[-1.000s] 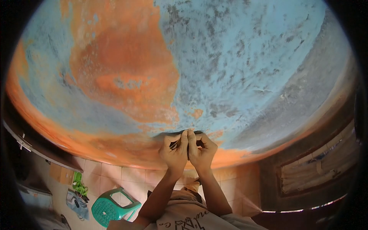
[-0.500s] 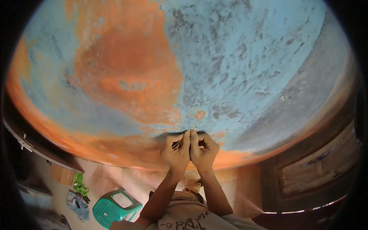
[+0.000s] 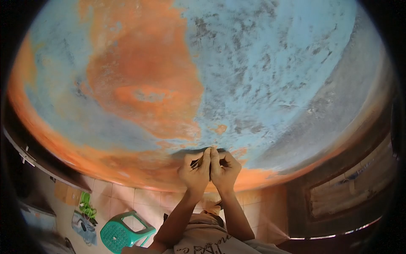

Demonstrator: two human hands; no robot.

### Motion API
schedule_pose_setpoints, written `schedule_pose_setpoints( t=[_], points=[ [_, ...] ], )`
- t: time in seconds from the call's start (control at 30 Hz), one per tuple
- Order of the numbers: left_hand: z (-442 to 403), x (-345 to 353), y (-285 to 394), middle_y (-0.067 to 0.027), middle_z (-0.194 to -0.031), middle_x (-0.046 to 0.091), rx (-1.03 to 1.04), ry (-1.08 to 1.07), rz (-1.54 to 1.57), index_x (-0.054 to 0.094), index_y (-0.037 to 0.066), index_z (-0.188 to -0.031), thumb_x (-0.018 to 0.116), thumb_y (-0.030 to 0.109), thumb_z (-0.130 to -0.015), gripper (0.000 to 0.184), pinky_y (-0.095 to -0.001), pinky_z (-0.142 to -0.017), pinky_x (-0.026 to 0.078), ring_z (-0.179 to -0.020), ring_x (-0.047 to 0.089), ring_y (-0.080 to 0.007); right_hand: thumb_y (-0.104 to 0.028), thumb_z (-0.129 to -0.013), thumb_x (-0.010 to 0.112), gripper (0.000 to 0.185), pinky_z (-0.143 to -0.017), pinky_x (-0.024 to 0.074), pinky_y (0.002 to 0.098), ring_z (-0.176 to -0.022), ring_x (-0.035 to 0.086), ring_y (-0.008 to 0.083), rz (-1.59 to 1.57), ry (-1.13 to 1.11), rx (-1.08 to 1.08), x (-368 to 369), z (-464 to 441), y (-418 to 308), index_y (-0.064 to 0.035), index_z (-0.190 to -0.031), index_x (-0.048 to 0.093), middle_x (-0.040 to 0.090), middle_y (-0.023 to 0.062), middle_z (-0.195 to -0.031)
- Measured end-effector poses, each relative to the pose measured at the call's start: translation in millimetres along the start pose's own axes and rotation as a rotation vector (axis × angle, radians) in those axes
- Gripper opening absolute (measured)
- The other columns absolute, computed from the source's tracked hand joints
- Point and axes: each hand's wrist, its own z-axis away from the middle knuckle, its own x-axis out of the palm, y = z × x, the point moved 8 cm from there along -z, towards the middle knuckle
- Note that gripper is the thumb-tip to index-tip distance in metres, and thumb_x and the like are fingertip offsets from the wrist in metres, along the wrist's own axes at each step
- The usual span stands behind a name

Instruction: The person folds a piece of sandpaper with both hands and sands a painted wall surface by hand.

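Note:
My left hand (image 3: pixel 195 169) and my right hand (image 3: pixel 225 170) are held close together, side by side, in front of the painted wall (image 3: pixel 253 106). Both are closed, with the fingers curled in and the thumbs almost touching along the middle. A thin, light line shows in the gap between the left thumb and fingers, too small to name. Whatever lies at the fingertips is hidden behind the thumbs. The wall has patches of orange and worn blue, and a dark shadow falls on it right behind the hands.
A green plastic stool (image 3: pixel 120 233) stands on the tiled floor (image 3: pixel 122 194) at the lower left. Beyond it are a cardboard box (image 3: pixel 67 194), a bright green item (image 3: pixel 87 206) and a bluish bag-like item (image 3: pixel 83 227). A dark-framed panel (image 3: pixel 298 203) is at right.
The hands sit very slightly lower in the view, their closed pose nearly the same. The view itself has shifted a little, and nothing has visibly been picked up or let go.

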Motion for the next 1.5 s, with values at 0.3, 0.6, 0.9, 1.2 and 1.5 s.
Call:
schedule_pose_setpoints(
  t=[0.3, 0.6, 0.9, 1.2, 1.5],
  points=[
    [-0.2, 2.9, 1.1, -0.0027, -0.074, 0.067, 0.004, 0.021, 0.072, 0.058, 0.001, -0.081, 0.075, 0.004, -0.086, 0.018, -0.0197, -0.06, 0.048, -0.067, 0.056, -0.0025, -0.009, -0.094, 0.066, 0.024, -0.049, 0.0386, 0.0189, -0.055, 0.049, 0.0016, 0.003, -0.012, 0.021, -2.1, -1.4, 2.4, 0.0005, -0.072, 0.061, 0.059, -0.0008, -0.062],
    [-1.4, 2.8, 2.5, -0.0037, -0.073, 0.068, 0.011, 0.056, 0.092, 0.058, 0.001, -0.079, 0.075, 0.002, -0.085, 0.018, -0.0191, -0.058, 0.048, -0.066, 0.056, -0.0022, -0.009, -0.094, 0.066, 0.024, -0.052, 0.0394, 0.0185, -0.058, 0.049, 0.0013, 0.017, -0.006, 0.052, -0.4, -2.3, 0.9, 0.0, -0.072, 0.061, 0.06, -0.0011, -0.063],
    [-2.4, 4.4, 10.4, -0.0017, -0.074, 0.067, 0.02, 0.041, 0.081, 0.058, 0.002, -0.079, 0.075, 0.003, -0.086, 0.018, -0.0187, -0.058, 0.047, -0.066, 0.055, -0.0021, -0.009, -0.094, 0.067, 0.024, -0.051, 0.0382, 0.0184, -0.058, 0.048, 0.001, -0.002, 0.006, 0.037, -1.6, -3.0, 2.5, -0.0006, -0.072, 0.061, 0.059, -0.0015, -0.062],
    [1.4, 4.3, 0.0, -0.0028, -0.07, 0.067, 0.011, 0.024, -0.004, 0.059, 0.001, -0.078, 0.077, 0.006, -0.085, 0.02, -0.0198, -0.057, 0.048, -0.064, 0.056, -0.0024, -0.01, -0.093, 0.068, 0.024, -0.049, 0.0383, 0.019, -0.056, 0.049, 0.0016, 0.009, -0.009, 0.046, -4.6, -1.3, 7.0, -0.0002, -0.072, 0.061, 0.06, -0.0002, -0.062],
    [1.1, 2.6, 2.3, -0.001, -0.071, 0.065, -0.017, 0.025, -0.009, 0.059, 0.003, -0.075, 0.078, 0.007, -0.084, 0.021, -0.0206, -0.058, 0.047, -0.064, 0.054, -0.0031, -0.008, -0.094, 0.066, 0.025, -0.05, 0.0382, 0.019, -0.056, 0.049, 0.0011, 0.025, -0.018, 0.034, -3.8, 0.5, 10.1, -0.0002, -0.071, 0.06, 0.059, -0.0011, -0.062]
  ],
)
